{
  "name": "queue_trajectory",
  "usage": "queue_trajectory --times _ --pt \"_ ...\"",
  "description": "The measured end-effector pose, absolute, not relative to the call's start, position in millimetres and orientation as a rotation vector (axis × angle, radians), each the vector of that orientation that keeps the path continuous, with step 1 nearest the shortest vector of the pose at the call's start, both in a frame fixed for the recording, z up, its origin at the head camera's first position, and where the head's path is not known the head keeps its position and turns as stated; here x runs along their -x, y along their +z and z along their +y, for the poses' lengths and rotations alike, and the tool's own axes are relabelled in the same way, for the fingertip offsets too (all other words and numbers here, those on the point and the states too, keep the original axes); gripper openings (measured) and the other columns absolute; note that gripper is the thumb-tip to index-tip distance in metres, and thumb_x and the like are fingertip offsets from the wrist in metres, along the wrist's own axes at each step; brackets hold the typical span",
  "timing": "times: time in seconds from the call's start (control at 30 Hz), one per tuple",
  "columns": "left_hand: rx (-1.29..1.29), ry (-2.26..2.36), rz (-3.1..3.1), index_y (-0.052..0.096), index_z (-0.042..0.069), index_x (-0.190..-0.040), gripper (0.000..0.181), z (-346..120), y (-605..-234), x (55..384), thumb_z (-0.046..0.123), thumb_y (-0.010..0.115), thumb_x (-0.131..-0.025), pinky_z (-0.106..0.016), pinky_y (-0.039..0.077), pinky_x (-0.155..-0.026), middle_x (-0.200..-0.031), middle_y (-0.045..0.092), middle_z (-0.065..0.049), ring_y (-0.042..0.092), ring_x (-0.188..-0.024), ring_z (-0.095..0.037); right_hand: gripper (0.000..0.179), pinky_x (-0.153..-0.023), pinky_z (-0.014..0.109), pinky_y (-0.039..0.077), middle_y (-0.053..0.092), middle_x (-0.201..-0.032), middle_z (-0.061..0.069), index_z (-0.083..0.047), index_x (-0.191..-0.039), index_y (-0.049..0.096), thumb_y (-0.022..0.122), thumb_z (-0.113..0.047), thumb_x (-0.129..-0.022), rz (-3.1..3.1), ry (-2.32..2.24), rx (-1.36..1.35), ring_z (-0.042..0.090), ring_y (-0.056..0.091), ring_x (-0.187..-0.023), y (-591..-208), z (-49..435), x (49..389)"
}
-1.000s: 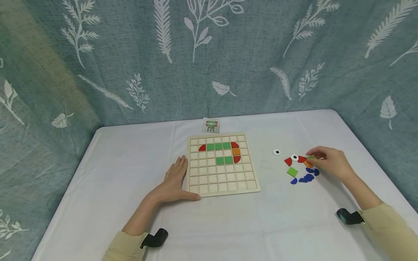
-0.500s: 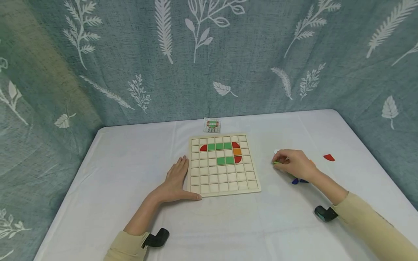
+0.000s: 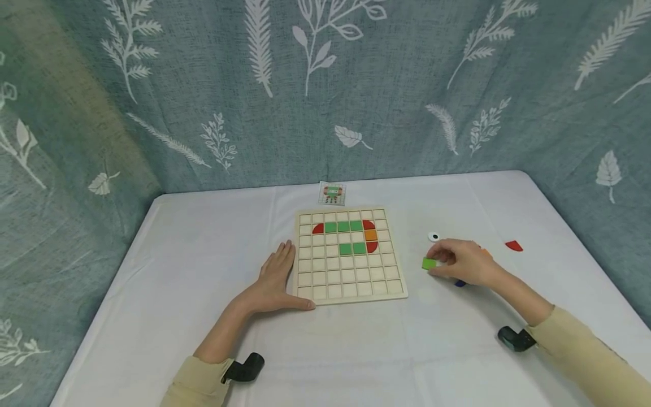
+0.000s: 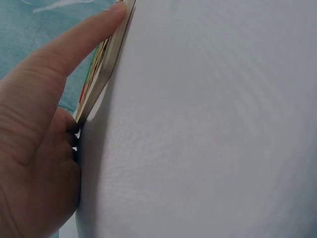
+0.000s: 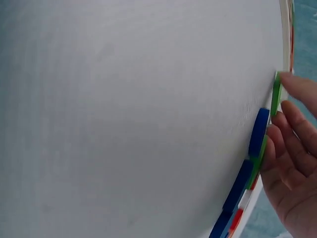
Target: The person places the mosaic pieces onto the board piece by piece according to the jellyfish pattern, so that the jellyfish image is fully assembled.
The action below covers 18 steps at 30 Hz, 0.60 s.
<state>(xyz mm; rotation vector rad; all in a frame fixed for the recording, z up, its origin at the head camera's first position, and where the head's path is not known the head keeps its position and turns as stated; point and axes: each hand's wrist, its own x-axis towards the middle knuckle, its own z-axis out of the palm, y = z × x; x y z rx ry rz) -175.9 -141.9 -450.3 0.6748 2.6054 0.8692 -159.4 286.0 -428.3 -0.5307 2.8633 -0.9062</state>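
Observation:
My left hand [image 3: 272,285] rests at the lower left corner of a wooden grid board [image 3: 333,277]. Its straight fingers lie along the left side, and the thumb touches the front edge. Red rounded, green square and orange square tiles sit in the board's upper cells. Right of the board, my right hand [image 3: 468,261] pinches a light green square tile [image 3: 429,263] between thumb and fingertips, low at the white cloth. Blue pieces [image 5: 258,133] and another green piece [image 5: 256,166] lie beside these fingers in the right wrist view; from the head, the hand hides most of them.
Behind the board lies a small picture card [image 3: 333,194]. A round white eye piece [image 3: 434,237] is above the right hand, and a red quarter-round piece [image 3: 514,246] lies apart at the right. A patterned curtain [image 3: 285,135] stands behind the white-covered table.
My right hand has carried the light green tile left from the loose pieces, then slightly toward me. A red piece now lies farther right. The left hand stays in place.

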Motion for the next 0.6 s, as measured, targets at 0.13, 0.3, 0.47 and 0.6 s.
queue_trajectory --times 0.13,0.3,0.47,0.6 --pt "-0.671 0.866 2.601 -0.002 -0.007 -0.152 0.135 -142 -450 176 0.056 0.082 -0.068 -0.052 -0.002 -0.117 -0.161 -0.006 -0.021 -0.010 -0.148 -0.032 0.022 -0.067 0.025 0.049 0.064 -0.086 -0.007 -0.013 -0.098 0.070 0.082 -0.014 -0.080 2.864 -0.941 0.544 0.010 0.056 -0.077 -430 279 162" --pt "-0.665 0.857 2.597 -0.002 -0.007 -0.152 0.135 -143 -449 176 0.056 0.082 -0.068 -0.052 -0.002 -0.117 -0.160 -0.007 -0.021 -0.010 -0.148 -0.032 0.020 -0.071 0.028 0.053 0.064 -0.087 -0.007 -0.015 -0.099 0.070 0.081 -0.016 -0.082 2.814 -1.061 0.555 0.012 0.058 -0.081 -430 247 175" --pt "-0.650 0.839 2.596 -0.003 -0.006 -0.153 0.135 -143 -448 176 0.056 0.082 -0.068 -0.050 -0.003 -0.117 -0.161 -0.008 -0.020 -0.011 -0.148 -0.030 0.019 -0.073 0.028 0.053 0.065 -0.087 -0.006 -0.014 -0.097 0.070 0.080 -0.017 -0.082 2.704 -1.141 0.703 0.012 0.060 -0.081 -426 197 193" --pt "-0.637 0.849 2.591 -0.003 -0.005 -0.153 0.135 -142 -448 175 0.056 0.082 -0.068 -0.051 -0.003 -0.117 -0.161 -0.008 -0.019 -0.012 -0.148 -0.029 0.015 -0.074 0.026 0.053 0.067 -0.089 -0.007 -0.014 -0.095 0.069 0.079 -0.015 -0.083 2.643 -1.148 0.838 0.010 0.060 -0.082 -428 162 208"
